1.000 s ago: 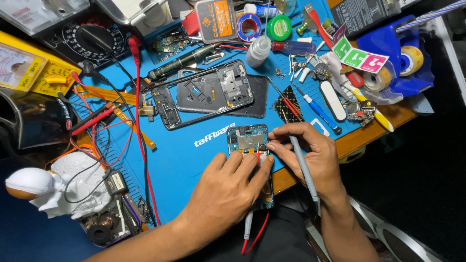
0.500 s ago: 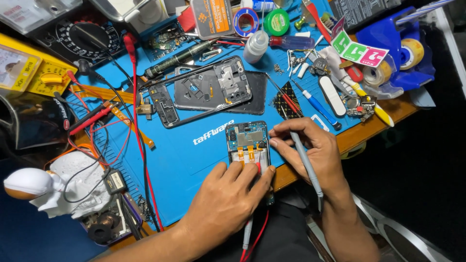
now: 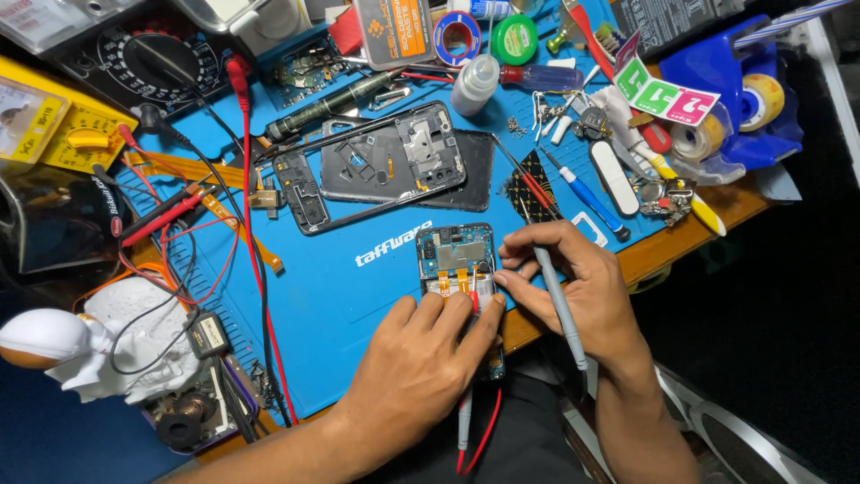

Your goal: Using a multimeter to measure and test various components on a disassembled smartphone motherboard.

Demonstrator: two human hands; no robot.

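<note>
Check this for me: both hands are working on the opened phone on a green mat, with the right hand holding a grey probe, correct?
Not quite. The head view shows a blue mat, not green. The rest holds: left hand and right hand are on the opened phone, and the right hand holds a grey probe.

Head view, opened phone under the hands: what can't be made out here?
- Lower half of the opened phone with its bare blue circuit board: covered by the left hand.
- Tip of the grey probe: hidden behind the right hand fingers, so contact with the board cannot be told.
- Red probe: mostly under the left fingers.
- Board components: too small.
- Yellow multimeter: cut by the left edge.
</note>
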